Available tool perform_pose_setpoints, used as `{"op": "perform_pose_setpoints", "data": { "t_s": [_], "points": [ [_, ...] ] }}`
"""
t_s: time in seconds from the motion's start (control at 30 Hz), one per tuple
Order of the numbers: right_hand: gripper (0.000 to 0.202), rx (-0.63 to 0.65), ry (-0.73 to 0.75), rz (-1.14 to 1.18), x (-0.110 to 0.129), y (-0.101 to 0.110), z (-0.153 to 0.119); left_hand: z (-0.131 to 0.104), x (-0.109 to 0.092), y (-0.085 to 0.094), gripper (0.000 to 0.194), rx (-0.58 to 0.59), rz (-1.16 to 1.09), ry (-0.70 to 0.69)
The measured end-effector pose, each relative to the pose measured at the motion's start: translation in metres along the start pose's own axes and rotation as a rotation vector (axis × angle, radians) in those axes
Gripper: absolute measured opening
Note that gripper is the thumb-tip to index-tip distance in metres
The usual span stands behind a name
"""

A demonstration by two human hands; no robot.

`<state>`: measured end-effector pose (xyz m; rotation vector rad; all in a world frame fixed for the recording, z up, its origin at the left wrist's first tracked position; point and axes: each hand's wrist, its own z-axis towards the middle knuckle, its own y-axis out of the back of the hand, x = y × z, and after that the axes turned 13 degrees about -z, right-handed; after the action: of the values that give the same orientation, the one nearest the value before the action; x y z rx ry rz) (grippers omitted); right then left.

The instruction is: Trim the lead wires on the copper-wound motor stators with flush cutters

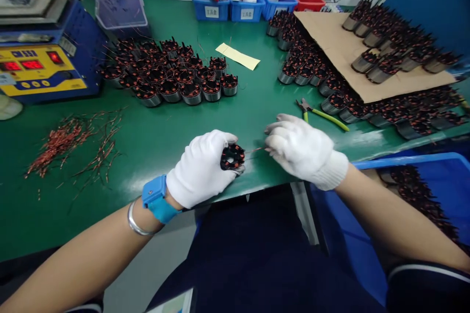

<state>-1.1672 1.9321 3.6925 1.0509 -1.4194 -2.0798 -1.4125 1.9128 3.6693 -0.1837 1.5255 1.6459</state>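
My left hand (205, 166), in a white glove, is wrapped round a small black wound core (232, 157) near the table's front edge. The core's open round end faces up, with copper windings around its hole. A thin copper wire (254, 150) runs from it toward the right. At the wire's far end, the gloved fingers of my right hand (299, 149) are pinched together. Green-handled cutters (325, 116) lie on the table just beyond my right hand.
Many similar cores (171, 73) stand at the back left; more stand at the right, some on cardboard (330, 54). Copper scraps (66, 139) lie at left beside a blue-yellow device (44, 68). Small bins (211, 9) line the back. A blue crate (450, 181) sits lower right.
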Motion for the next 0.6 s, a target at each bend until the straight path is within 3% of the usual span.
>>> {"op": "perform_pose_setpoints", "data": {
  "t_s": [0.1,0.17,0.23,0.33,0.43,0.6],
  "points": [
    [0.03,0.175,-0.304,-0.008,-0.028,0.004,-0.025,0.004,0.001,0.014,0.05,0.101,0.092,0.193],
    [0.044,0.272,-0.551,-0.093,-0.042,0.004,-0.042,0.006,0.0,0.021,0.067,0.088,0.129,0.201],
    [0.073,0.357,-0.684,-0.161,-0.049,0.001,-0.055,0.007,0.0,0.024,0.079,0.033,0.115,0.149],
    [0.103,0.488,-0.737,-0.123,-0.052,-0.007,-0.065,0.007,0.002,0.022,0.05,0.062,0.079,0.157],
    [0.105,0.598,-0.789,-0.038,-0.054,-0.011,-0.066,0.008,0.006,0.016,0.024,0.094,0.112,0.22],
    [0.099,0.717,-0.723,-0.028,-0.053,-0.002,-0.061,0.011,0.011,0.012,0.015,0.033,0.135,0.241]
  ]
}}
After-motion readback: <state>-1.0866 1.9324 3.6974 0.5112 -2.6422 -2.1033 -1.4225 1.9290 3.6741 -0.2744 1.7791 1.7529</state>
